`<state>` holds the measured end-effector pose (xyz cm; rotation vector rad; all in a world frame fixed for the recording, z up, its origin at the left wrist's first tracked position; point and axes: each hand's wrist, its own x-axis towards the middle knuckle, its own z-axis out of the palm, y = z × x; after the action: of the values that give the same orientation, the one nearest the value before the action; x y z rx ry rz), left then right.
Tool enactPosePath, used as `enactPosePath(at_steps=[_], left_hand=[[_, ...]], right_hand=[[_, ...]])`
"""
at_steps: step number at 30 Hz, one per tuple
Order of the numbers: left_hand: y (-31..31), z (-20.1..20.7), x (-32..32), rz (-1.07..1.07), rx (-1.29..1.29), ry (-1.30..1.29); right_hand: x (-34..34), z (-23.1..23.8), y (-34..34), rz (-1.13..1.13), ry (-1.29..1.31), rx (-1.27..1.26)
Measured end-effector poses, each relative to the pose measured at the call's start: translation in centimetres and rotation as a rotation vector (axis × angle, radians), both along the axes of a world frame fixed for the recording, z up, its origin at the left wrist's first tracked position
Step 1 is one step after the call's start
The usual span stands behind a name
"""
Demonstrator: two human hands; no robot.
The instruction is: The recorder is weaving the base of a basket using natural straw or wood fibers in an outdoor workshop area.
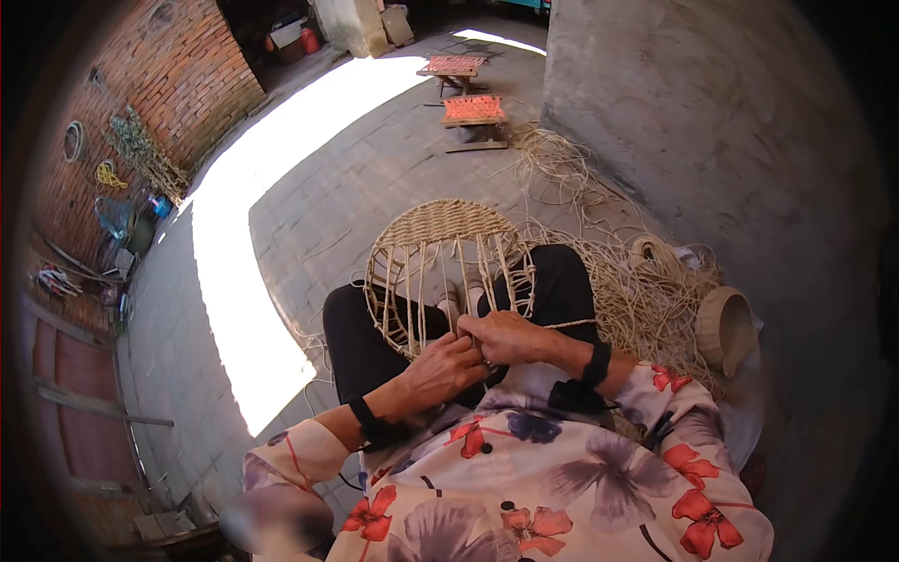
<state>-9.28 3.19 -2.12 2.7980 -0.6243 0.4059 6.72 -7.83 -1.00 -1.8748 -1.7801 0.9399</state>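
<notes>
A flowered shirt [609, 468] is filling the foreground. Just beyond, the left hand [440, 370] and right hand [506, 337] are touching at the near edge of a round straw frame [449, 223], which is lying over dark trousers [567, 276], its far end woven. Fingers are curling close together; whether they are pinching a strand, I cannot tell. Rightward, tangled cord [623, 290] is spreading beside a round basket [728, 330]

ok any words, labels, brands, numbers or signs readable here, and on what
None that I can read.
The round, half-woven tan cord piece and the pale floral-print shirt show no lettering.
The small red object near the top edge is too small and blurred to tell.
</notes>
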Motion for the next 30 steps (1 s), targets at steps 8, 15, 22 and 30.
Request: enactPosePath(at_steps=[8,15,22,30], left_hand=[[-0.1,2.0,-3.5,0.063,-0.452,0.255],[-1.2,4.8,-5.6,0.278,-0.728,0.387],[-2.0,6.1,-6.6,0.261,-0.739,0.375],[-0.3,8.4,-4.3,0.295,-0.864,0.323]], right_hand=[[1.4,1.2,-3.2,-0.004,-0.516,0.184],[-0.4,-1.9,-1.9,-0.033,-0.348,0.419],[-0.4,-0.6,-3.1,-0.062,-0.400,0.342],[-0.7,-1.5,-2.9,-0.039,-0.177,0.326]])
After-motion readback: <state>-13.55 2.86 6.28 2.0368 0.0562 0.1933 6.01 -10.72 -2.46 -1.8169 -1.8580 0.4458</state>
